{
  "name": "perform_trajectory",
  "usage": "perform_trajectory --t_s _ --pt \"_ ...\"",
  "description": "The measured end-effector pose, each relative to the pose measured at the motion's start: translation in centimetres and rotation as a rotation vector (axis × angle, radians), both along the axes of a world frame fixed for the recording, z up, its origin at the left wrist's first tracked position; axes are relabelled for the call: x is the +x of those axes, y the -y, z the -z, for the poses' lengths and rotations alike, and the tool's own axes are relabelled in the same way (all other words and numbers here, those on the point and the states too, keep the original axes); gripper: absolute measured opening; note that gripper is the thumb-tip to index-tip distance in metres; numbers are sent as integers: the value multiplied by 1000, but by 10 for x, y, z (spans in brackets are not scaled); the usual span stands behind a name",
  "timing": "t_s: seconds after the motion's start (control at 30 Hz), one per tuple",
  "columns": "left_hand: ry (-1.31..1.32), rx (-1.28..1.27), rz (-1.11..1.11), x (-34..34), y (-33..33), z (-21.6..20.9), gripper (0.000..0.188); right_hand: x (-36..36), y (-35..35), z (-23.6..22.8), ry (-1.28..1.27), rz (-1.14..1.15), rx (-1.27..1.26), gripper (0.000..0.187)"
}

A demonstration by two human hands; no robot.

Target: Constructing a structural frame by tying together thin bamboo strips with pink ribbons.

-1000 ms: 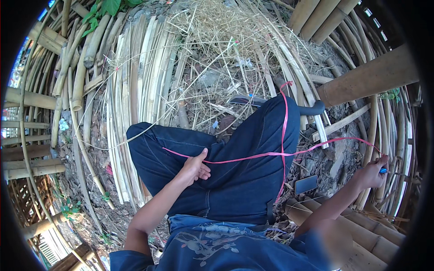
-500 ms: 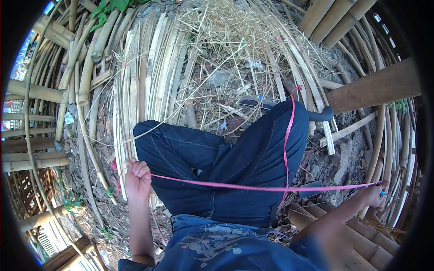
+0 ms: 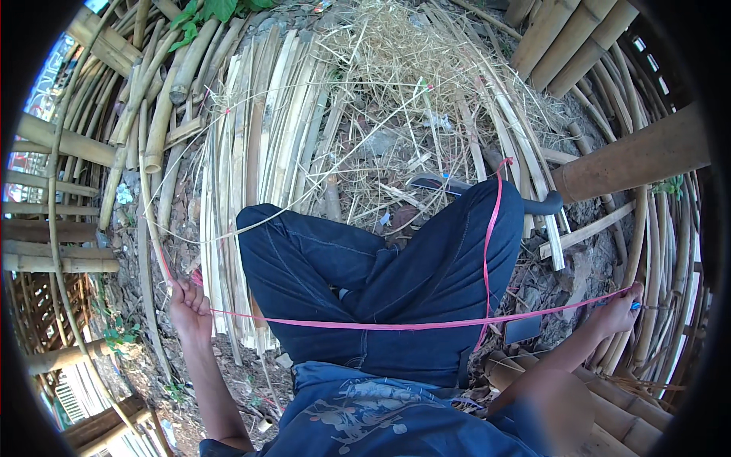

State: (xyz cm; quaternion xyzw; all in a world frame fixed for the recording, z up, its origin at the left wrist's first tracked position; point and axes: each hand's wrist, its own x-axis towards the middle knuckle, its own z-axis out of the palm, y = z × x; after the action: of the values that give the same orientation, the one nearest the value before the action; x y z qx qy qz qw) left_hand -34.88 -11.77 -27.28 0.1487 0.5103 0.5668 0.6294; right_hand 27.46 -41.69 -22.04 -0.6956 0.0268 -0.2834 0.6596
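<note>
A pink plastic strip [image 3: 411,326] is drawn across my lap in a shallow sag between my two hands. My left hand [image 3: 189,308], out to the left of my left knee, is closed on one part of it, and a short length sticks up past the fingers. Far to the right, my right hand [image 3: 618,311] grips the other part; a small blue item [image 3: 634,306] shows at these fingers, too small to name. A second pink length [image 3: 489,244] lies over my right thigh, passing the stretched strip. My legs [image 3: 304,259] are folded in dark trousers.
Split bamboo slats [image 3: 263,129] lie in a row ahead to the left, with a heap of shavings [image 3: 388,53] beside them. A thin bent bamboo strip [image 3: 263,221] arcs over my left knee. Bamboo poles [image 3: 636,152] flank the right, and a dark flat rectangle [image 3: 521,329] lies by my right hip.
My left hand has moved outward to the left and slightly down, with the strip still held. My right hand has risen slightly. The strip now sags a little lower across my lap.
</note>
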Motion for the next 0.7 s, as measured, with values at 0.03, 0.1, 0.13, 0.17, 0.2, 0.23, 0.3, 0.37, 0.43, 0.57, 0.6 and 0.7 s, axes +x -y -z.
perform_trajectory --t_s 0.03,0.1,0.13,0.17,0.2,0.23,0.3,0.37,0.43,0.57,0.6,0.7 --pt "-3 3 -6 -6 -1 0 36 -6 -7 -1 -15 1 17 25" --pt "-28 -17 -73 -27 -6 5 34 -9 -14 1 -35 -9 37 24" --pt "-32 -13 -84 -35 -6 6 34 -5 -12 5 -49 -10 27 24" --pt "-40 -11 -89 -42 -6 7 34 -2 -10 9 -64 -12 17 23" --pt "-49 -12 -94 -49 -6 9 34 0 -9 13 -56 -37 17 23" --pt "-58 -12 -99 -56 -5 9 33 3 -8 15 -62 -48 18 23" --pt "-25 -12 -134 -69 -11 9 35 6 -9 19 -41 -41 15 24" --pt "-54 20 -134 -85 -14 12 36 9 -10 23 -71 -42 -8 25" --pt "-52 26 -156 -93 -18 13 38 21 -4 30 -70 -25 -68 26" --pt "-259 66 -213 -97 -24 2 38 40 8 36 -137 97 -71 30" --pt "-449 88 -251 -99 -26 -2 38 43 19 35 -158 25 -38 27" --pt "-772 128 -261 -92 -23 3 39 55 28 46 -80 -17 -15 24"
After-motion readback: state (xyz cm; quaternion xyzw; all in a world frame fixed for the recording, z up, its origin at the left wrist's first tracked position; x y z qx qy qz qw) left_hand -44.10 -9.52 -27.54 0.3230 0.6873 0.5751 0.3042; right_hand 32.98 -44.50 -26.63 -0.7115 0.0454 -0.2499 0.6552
